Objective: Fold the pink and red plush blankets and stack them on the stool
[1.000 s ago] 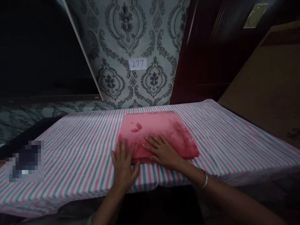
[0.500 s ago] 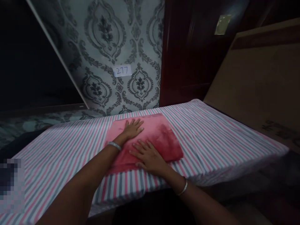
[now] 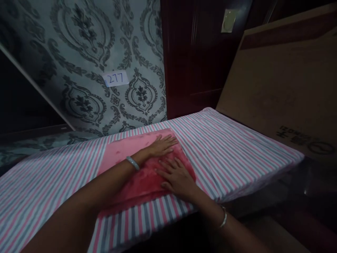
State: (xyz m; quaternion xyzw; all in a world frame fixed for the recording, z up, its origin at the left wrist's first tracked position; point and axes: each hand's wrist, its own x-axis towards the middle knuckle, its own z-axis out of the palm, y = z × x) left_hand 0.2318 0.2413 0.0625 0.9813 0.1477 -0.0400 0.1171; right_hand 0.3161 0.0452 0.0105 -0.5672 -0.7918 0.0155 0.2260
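A folded pink plush cloth [image 3: 123, 154] lies flat on a table covered with a pink, grey and white striped sheet [image 3: 223, 147]. My left hand [image 3: 163, 146] reaches across and rests flat on the cloth's far right part, fingers stretched out. My right hand [image 3: 176, 177] lies flat on the cloth's near right corner, fingers spread. Each wrist bears a silver bangle. Neither hand holds anything.
Behind the table is grey patterned wallpaper with a small paper label reading 277 [image 3: 116, 78]. A dark red door [image 3: 195, 59] stands at the back, and a large brown cardboard sheet [image 3: 276, 88] leans at the right. The table's near edge drops into shadow.
My left hand slid from the cloth's near edge up to its far part, then rightwards. My right hand stayed on the near right corner. The view swung right.
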